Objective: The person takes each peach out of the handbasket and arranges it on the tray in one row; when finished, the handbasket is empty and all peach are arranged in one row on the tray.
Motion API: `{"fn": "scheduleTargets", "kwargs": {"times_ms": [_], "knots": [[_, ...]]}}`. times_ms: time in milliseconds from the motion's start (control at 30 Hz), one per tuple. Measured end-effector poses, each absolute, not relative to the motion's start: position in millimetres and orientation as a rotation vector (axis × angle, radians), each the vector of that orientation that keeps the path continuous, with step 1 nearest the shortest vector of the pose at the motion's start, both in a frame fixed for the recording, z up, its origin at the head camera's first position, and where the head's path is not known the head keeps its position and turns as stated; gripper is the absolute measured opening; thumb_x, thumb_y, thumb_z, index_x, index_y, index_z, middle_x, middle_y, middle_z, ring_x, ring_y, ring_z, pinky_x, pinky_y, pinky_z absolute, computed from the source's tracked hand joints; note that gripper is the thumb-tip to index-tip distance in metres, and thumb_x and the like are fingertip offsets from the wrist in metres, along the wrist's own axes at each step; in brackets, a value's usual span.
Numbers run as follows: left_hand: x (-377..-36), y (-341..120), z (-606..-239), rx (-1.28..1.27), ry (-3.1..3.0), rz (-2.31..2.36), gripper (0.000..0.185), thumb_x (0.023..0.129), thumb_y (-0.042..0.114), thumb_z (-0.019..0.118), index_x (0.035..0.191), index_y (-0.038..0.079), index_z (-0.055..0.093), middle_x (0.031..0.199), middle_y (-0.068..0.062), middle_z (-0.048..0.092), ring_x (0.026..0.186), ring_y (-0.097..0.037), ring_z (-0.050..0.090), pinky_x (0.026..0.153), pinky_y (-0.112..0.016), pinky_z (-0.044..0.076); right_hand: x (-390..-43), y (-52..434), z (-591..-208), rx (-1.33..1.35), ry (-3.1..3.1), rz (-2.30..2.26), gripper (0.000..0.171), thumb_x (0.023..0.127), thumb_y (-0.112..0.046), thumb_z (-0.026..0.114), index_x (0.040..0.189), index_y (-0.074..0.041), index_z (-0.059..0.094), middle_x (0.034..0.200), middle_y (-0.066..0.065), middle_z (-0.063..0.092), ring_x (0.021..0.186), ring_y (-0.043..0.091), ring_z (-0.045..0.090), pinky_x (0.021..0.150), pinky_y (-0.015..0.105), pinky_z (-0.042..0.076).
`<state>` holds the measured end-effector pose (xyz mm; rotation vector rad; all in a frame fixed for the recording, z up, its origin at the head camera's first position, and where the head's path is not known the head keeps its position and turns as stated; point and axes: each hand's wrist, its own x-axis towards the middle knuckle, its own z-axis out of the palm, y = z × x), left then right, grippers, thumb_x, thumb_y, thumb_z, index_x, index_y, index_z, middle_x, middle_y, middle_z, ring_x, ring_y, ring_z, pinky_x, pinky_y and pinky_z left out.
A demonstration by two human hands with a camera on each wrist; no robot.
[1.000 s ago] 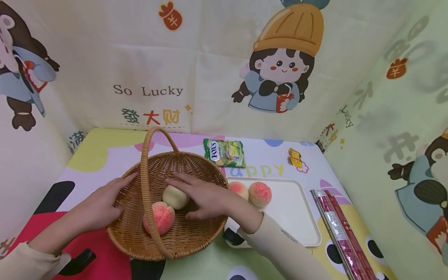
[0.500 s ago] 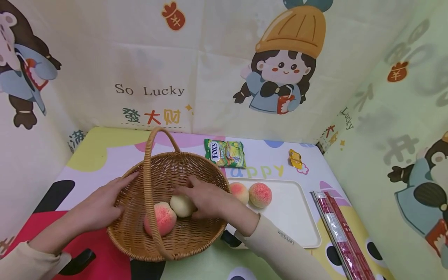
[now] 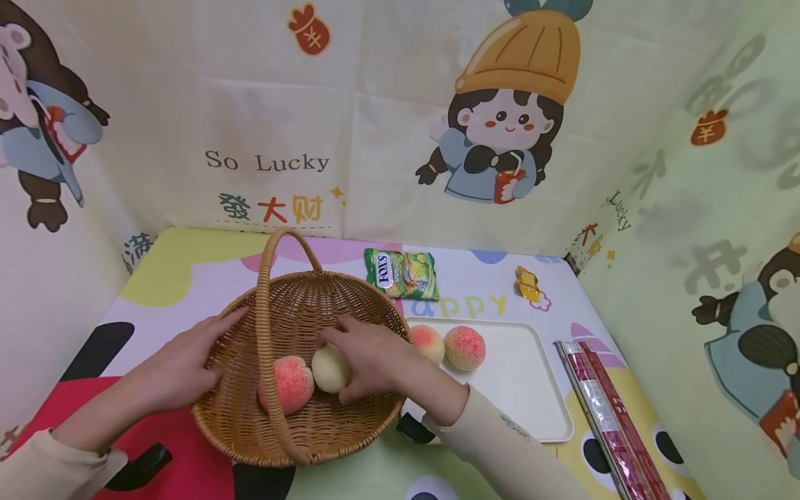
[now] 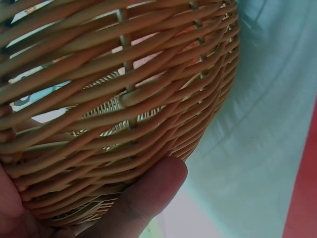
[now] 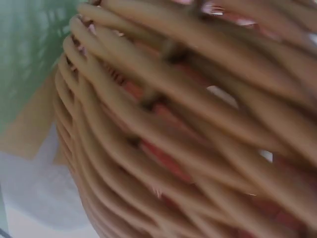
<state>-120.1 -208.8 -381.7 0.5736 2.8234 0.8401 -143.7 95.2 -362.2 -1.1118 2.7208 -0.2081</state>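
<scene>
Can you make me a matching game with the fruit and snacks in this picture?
Things:
1. pale yellow round peach
2. green candy bag
3. woven wicker basket
4. pink round peach

Places:
A. on the white tray
B. gripped by the right hand
C. steadied by the left hand
D. on the table behind the tray

Pairs: 1-B, 2-D, 3-C, 4-A

Pale cream peach [image 3: 329, 368] inside wicker basket [image 3: 250, 430], touching pink peach [image 3: 286, 384]
</scene>
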Motion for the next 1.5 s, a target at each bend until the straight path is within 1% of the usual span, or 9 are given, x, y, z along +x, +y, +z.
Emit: {"fn": "scheduleTargets", "kwargs": {"times_ms": [100, 200, 433, 600, 800, 1100, 1267, 1400, 1500], "knots": [[-119, -209, -379, 0.580, 2.835, 0.831, 0.087, 0.076, -0.007, 0.068, 0.155, -0.005, 0.031, 0.141, -0.038, 0.041, 0.124, -0.056, 0.045, 0.093, -0.068, 0.043, -144, 103, -355, -1.121, 2.728, -0.392, 0.075, 0.063, -0.039, 0.090, 0.129, -0.031, 0.056, 0.117, -0.005, 0.049, 0.091, 0.010, 0.057, 0.075, 0.027, 0.051], [-118, -208, -377, 0.574, 2.833, 0.828, 0.087, 0.076, -0.008, 0.068, 0.154, -0.006, 0.031, 0.140, -0.038, 0.041, 0.123, -0.056, 0.046, 0.092, -0.067, 0.044, -148, 114, -347, -1.129, 2.692, -0.637, 0.072, 0.065, -0.036, 0.086, 0.130, -0.031, 0.056, 0.121, -0.007, 0.049, 0.097, 0.009, 0.055, 0.078, 0.028, 0.051], [-117, -207, -376, 0.563, 2.827, 0.827, 0.085, 0.077, -0.008, 0.068, 0.154, -0.007, 0.031, 0.140, -0.039, 0.041, 0.123, -0.057, 0.046, 0.091, -0.068, 0.045, -151, 153, -333, -1.051, 2.495, -1.260, 0.068, 0.068, -0.024, 0.083, 0.131, -0.030, 0.058, 0.126, -0.010, 0.054, 0.107, 0.014, 0.059, 0.083, 0.038, 0.055], [-116, -206, -377, 0.550, 2.824, 0.822, 0.085, 0.077, -0.007, 0.068, 0.153, -0.006, 0.032, 0.140, -0.039, 0.041, 0.123, -0.057, 0.046, 0.091, -0.068, 0.045, -152, 192, -330, -0.993, 2.383, -1.561, 0.069, 0.071, -0.014, 0.082, 0.135, -0.018, 0.057, 0.132, 0.000, 0.057, 0.110, 0.025, 0.061, 0.090, 0.045, 0.054], [-116, -206, -376, 0.534, 2.821, 0.822, 0.085, 0.077, -0.006, 0.069, 0.154, -0.006, 0.032, 0.139, -0.038, 0.041, 0.122, -0.057, 0.046, 0.090, -0.068, 0.045, -149, 243, -331, -0.941, 2.422, -1.703, 0.073, 0.071, -0.005, 0.081, 0.137, -0.006, 0.052, 0.132, 0.011, 0.057, 0.114, 0.031, 0.058, 0.092, 0.041, 0.053], [-116, -207, -377, 0.525, 2.821, 0.822, 0.087, 0.076, -0.006, 0.069, 0.154, -0.005, 0.031, 0.138, -0.037, 0.043, 0.121, -0.055, 0.047, 0.090, -0.068, 0.046, -139, 305, -339, -0.837, 2.699, -1.653, 0.076, 0.064, 0.012, 0.084, 0.135, 0.000, 0.057, 0.129, 0.014, 0.055, 0.118, 0.022, 0.051, 0.092, 0.028, 0.050], [-116, -208, -378, 0.523, 2.817, 0.830, 0.087, 0.076, -0.006, 0.069, 0.155, -0.005, 0.031, 0.139, -0.037, 0.042, 0.122, -0.056, 0.047, 0.090, -0.068, 0.046, -136, 332, -347, -0.666, 2.952, -1.357, 0.074, 0.063, 0.002, 0.090, 0.132, -0.009, 0.063, 0.128, 0.005, 0.055, 0.115, 0.016, 0.048, 0.084, 0.028, 0.046], [-117, -208, -379, 0.516, 2.802, 0.849, 0.086, 0.077, -0.006, 0.069, 0.155, -0.005, 0.031, 0.141, -0.038, 0.040, 0.123, -0.057, 0.046, 0.089, -0.068, 0.046, -133, 348, -361, -0.506, 3.049, -1.111, 0.074, 0.062, -0.003, 0.092, 0.130, -0.014, 0.064, 0.126, 0.004, 0.051, 0.100, 0.020, 0.052, 0.078, 0.031, 0.048], [-117, -208, -379, 0.510, 2.795, 0.855, 0.086, 0.077, -0.006, 0.068, 0.155, -0.004, 0.031, 0.141, -0.038, 0.040, 0.123, -0.056, 0.046, 0.089, -0.068, 0.047, -132, 356, -373, -0.425, 3.060, -0.996, 0.074, 0.062, -0.005, 0.091, 0.131, -0.012, 0.063, 0.126, 0.008, 0.050, 0.099, 0.026, 0.053, 0.076, 0.040, 0.051]]}}
